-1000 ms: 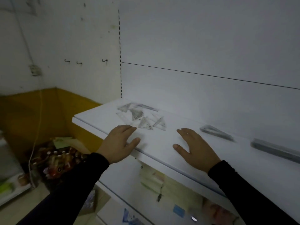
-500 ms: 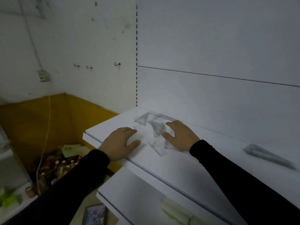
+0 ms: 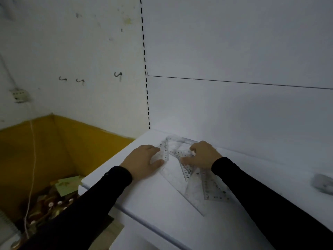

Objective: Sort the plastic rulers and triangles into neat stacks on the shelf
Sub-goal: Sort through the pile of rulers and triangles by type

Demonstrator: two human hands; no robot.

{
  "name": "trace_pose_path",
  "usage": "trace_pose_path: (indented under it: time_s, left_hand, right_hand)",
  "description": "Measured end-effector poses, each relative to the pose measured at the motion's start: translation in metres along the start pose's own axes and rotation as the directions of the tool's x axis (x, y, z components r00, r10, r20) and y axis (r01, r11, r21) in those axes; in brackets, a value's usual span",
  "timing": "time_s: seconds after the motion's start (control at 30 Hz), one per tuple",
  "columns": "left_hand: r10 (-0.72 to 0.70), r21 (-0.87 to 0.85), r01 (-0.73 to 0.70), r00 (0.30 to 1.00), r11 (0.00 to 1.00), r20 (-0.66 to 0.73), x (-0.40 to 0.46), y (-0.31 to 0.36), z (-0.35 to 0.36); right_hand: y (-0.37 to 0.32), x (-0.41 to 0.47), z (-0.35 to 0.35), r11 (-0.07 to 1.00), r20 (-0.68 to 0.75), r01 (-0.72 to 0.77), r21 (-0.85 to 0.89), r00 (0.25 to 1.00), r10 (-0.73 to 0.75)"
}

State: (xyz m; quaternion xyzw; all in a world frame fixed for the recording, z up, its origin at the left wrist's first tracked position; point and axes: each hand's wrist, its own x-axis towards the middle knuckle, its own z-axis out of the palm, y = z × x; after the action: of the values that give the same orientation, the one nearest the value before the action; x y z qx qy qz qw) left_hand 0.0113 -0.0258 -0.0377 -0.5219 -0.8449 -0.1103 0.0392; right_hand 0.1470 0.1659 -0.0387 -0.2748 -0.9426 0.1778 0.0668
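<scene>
Several clear plastic triangles [image 3: 193,184] with printed scales lie overlapping at the left end of the white shelf [image 3: 155,204]. My left hand [image 3: 142,162] rests on the shelf at the pile's left side, its fingertips and thumb against one upright-looking triangle [image 3: 165,151]. My right hand [image 3: 202,156] sits on the pile from the right, fingers curled down onto the triangles, thumb lying along a scale edge. Whether it pinches one I cannot tell. Both sleeves are black.
A blurred grey stack [image 3: 322,183] lies on the shelf at the far right. Behind the shelf stands the white back panel [image 3: 234,109]. Left of the shelf is a drop to a yellow wall base [image 3: 54,147] and a pile of goods [image 3: 46,204] on the floor.
My view has moved closer and left. My right hand has gone further into the triangle pile, my left hand has come up against the pile's left side.
</scene>
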Motion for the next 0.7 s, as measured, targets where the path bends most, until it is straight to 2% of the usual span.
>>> trace_pose_path:
  time_s: [0.2,0.43,0.53,0.7]
  left_hand:
    - [0.076,-0.06,-0.073,0.996,0.996,0.048,0.039,-0.023,0.01]
    - [0.184,-0.059,-0.18,0.98,0.982,0.075,0.076,-0.036,0.006]
    - [0.189,-0.052,-0.183,0.973,0.982,0.134,0.092,-0.031,0.008]
    - [0.189,-0.089,-0.174,0.957,0.981,0.219,0.106,-0.024,0.018]
  right_hand:
    - [-0.01,-0.007,0.002,0.975,-0.102,-0.013,0.223,0.994,0.037]
    - [-0.016,-0.023,-0.004,0.945,-0.148,-0.084,0.315,0.979,0.137]
    - [-0.008,-0.035,-0.007,0.895,-0.195,-0.108,0.432,0.958,0.21]
    - [-0.001,-0.05,-0.009,0.852,-0.21,-0.153,0.501,0.933,0.291]
